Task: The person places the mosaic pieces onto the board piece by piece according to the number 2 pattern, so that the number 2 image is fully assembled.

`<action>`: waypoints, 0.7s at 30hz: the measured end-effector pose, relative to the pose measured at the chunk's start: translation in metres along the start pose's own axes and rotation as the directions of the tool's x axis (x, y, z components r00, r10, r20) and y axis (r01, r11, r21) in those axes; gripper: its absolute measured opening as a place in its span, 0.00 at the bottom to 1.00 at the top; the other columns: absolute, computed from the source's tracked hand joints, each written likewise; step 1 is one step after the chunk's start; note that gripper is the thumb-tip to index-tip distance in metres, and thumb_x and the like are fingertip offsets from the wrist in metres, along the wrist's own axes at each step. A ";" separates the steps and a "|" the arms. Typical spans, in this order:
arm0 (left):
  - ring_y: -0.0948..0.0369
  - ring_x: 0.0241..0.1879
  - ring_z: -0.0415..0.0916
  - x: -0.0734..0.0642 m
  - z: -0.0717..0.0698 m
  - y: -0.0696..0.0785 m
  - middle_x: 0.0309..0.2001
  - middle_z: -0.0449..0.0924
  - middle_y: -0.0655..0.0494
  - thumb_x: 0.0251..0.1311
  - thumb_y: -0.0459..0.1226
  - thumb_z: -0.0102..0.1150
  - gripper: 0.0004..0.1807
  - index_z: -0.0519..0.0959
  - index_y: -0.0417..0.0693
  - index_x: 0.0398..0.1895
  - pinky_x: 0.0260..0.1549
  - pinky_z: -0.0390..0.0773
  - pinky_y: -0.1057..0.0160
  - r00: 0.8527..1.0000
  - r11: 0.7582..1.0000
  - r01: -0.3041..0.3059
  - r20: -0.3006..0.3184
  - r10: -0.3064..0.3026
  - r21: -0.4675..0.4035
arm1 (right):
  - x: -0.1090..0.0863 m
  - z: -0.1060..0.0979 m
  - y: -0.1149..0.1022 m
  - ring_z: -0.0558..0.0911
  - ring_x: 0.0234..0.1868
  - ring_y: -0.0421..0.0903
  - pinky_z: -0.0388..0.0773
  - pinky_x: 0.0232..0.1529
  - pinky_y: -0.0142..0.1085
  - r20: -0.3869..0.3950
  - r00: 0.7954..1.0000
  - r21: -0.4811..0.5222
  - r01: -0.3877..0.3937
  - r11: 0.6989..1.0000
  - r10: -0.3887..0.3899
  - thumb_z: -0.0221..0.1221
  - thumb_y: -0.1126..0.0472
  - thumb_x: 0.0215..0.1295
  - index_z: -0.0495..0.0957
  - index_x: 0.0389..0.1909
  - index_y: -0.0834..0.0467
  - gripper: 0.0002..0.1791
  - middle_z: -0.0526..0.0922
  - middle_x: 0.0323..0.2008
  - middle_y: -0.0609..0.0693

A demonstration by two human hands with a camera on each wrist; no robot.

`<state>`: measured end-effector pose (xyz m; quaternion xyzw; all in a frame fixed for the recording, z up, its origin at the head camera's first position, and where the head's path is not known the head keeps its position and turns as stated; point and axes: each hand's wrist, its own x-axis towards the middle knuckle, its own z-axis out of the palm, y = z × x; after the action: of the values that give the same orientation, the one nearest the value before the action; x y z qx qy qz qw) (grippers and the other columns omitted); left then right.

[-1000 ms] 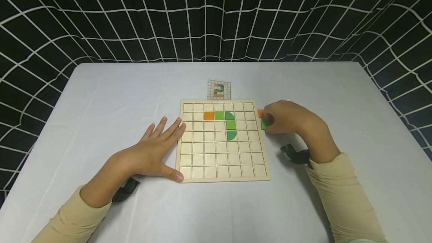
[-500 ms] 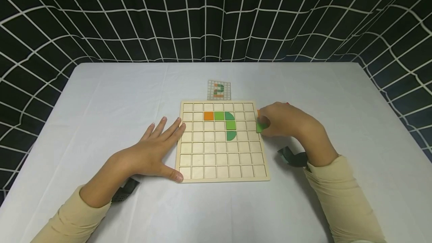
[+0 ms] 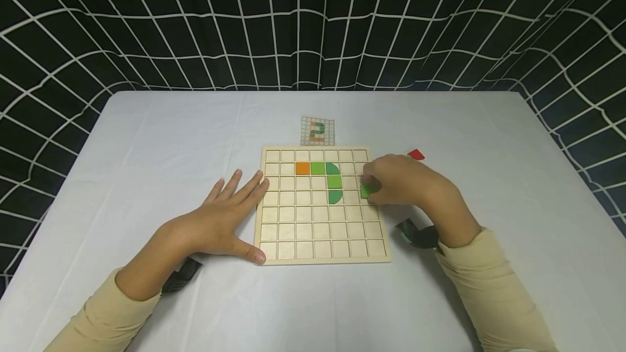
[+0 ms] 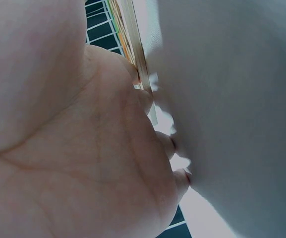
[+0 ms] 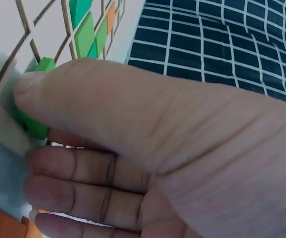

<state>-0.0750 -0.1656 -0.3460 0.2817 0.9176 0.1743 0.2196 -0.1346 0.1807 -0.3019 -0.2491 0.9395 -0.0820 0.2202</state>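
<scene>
Pinching a green tile (image 3: 365, 193) in the fingers (image 3: 370, 171) of the right hand (image 3: 407, 179), right at the right-hand edge of the gridded board (image 3: 321, 230).
Can't tell if touching it or just above. Resting the left hand (image 3: 217, 228) with fingers spread and straight, touching the board's left edge. Got an orange tile (image 3: 302, 168), two more green tiles (image 3: 318, 168) and two rounded dark green tiles (image 3: 332, 168) sitting in the grid, kinda hook-shaped. Plus a printed card (image 3: 317, 131) just past the board, and a red tile (image 3: 416, 155) on the worktop (image 3: 195, 134).

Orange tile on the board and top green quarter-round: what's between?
One light green square, between the orange tile and the top quarter-round, seen in the head view.
</scene>
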 end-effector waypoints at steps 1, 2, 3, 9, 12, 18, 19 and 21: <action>0.42 0.76 0.19 0.000 0.000 0.000 0.81 0.28 0.51 0.38 0.75 0.64 0.75 0.38 0.47 0.82 0.69 0.28 0.35 1.000 1.000 0.000 0.001 0.000 -0.001 | 0.001 0.001 0.000 0.69 0.28 0.45 0.66 0.31 0.38 -0.004 1.000 -0.004 0.011 1.000 -0.012 0.69 0.65 0.54 0.73 0.23 0.54 0.12 0.67 0.21 0.46; 0.42 0.76 0.19 0.000 0.000 0.000 0.81 0.28 0.51 0.38 0.75 0.64 0.75 0.38 0.47 0.82 0.69 0.28 0.35 1.000 1.000 0.000 0.002 0.000 -0.001 | 0.001 0.002 -0.002 0.69 0.28 0.45 0.65 0.30 0.38 -0.007 1.000 -0.007 0.020 1.000 -0.020 0.69 0.65 0.53 0.73 0.23 0.54 0.13 0.66 0.21 0.46; 0.42 0.76 0.19 0.000 0.000 0.000 0.81 0.28 0.50 0.38 0.75 0.64 0.76 0.38 0.47 0.82 0.69 0.28 0.35 1.000 1.000 0.001 0.003 -0.001 -0.001 | 0.002 0.002 -0.003 0.69 0.28 0.45 0.65 0.30 0.37 -0.010 1.000 -0.007 0.029 1.000 -0.029 0.69 0.65 0.53 0.73 0.23 0.54 0.12 0.66 0.21 0.46; 0.42 0.76 0.19 0.000 0.000 0.000 0.81 0.28 0.51 0.37 0.76 0.64 0.76 0.38 0.47 0.82 0.69 0.28 0.35 1.000 1.000 0.003 0.002 -0.003 0.004 | 0.005 0.006 -0.012 0.70 0.29 0.45 0.67 0.31 0.38 -0.010 0.998 -0.009 0.068 0.998 -0.068 0.67 0.66 0.54 0.75 0.27 0.54 0.09 0.68 0.21 0.46; 0.42 0.76 0.19 0.000 0.000 0.000 0.81 0.28 0.51 0.37 0.76 0.63 0.76 0.38 0.47 0.82 0.69 0.28 0.35 1.000 1.000 0.003 0.002 -0.003 0.004 | 0.005 0.008 -0.015 0.71 0.29 0.45 0.69 0.33 0.38 -0.026 0.995 -0.014 0.097 0.995 -0.098 0.67 0.66 0.54 0.77 0.29 0.55 0.07 0.71 0.23 0.45; 0.42 0.76 0.20 0.000 0.001 0.000 0.81 0.29 0.51 0.37 0.76 0.63 0.76 0.38 0.48 0.82 0.69 0.28 0.35 1.000 1.000 0.000 -0.002 0.000 0.009 | 0.008 0.012 -0.019 0.68 0.27 0.43 0.66 0.30 0.37 -0.088 0.979 -0.037 0.183 0.982 -0.185 0.66 0.64 0.54 0.75 0.26 0.53 0.08 0.69 0.22 0.44; 0.42 0.76 0.20 0.000 0.001 0.000 0.81 0.29 0.51 0.36 0.77 0.63 0.76 0.38 0.48 0.82 0.69 0.28 0.35 1.000 1.000 0.000 -0.003 0.000 0.011 | 0.008 0.012 -0.020 0.68 0.27 0.43 0.66 0.30 0.36 -0.097 0.975 -0.039 0.197 0.980 -0.199 0.67 0.64 0.54 0.74 0.26 0.53 0.09 0.68 0.22 0.44; 0.42 0.76 0.20 0.000 0.001 0.000 0.81 0.29 0.51 0.36 0.77 0.62 0.76 0.38 0.48 0.82 0.69 0.28 0.35 1.000 1.000 0.000 -0.003 0.000 0.013 | 0.009 0.014 -0.023 0.67 0.28 0.43 0.66 0.30 0.35 -0.110 0.968 -0.036 0.221 0.975 -0.224 0.67 0.63 0.55 0.74 0.26 0.53 0.09 0.68 0.23 0.44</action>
<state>-0.0750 -0.1655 -0.3468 0.2830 0.9191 0.1687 0.2162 -0.1256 0.1557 -0.3122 -0.3504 0.9176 -0.1090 0.1530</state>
